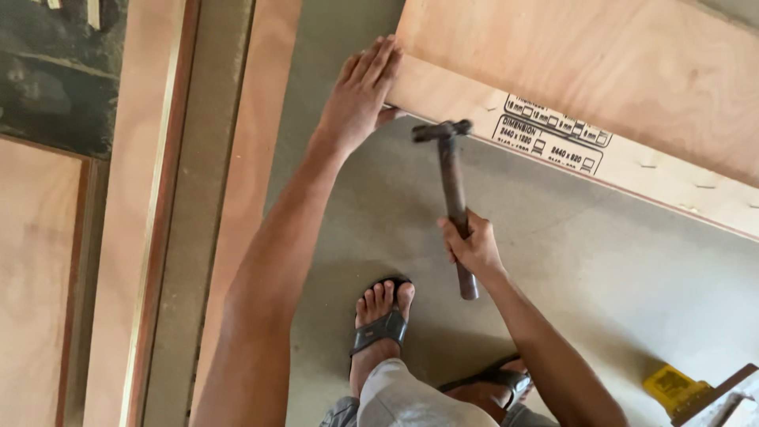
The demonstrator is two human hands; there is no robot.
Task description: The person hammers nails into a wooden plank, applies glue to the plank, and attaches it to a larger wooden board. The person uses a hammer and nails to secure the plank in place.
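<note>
My left hand (pixel 360 95) lies flat against the left end of a plywood board (pixel 601 71), fingers together along its corner. The board's light side face (pixel 569 150) carries a printed black label. My right hand (pixel 472 245) grips the dark wooden handle of a hammer (pixel 452 186). The hammer's metal head sits close to the board's side face, just right of my left hand. I cannot tell whether the head touches the board.
Long plywood strips (pixel 150 213) and a wider sheet (pixel 32 285) lie on the grey floor (pixel 601 269) at the left. My sandalled feet (pixel 382 316) stand below. A yellow object (pixel 674 387) sits at the bottom right corner.
</note>
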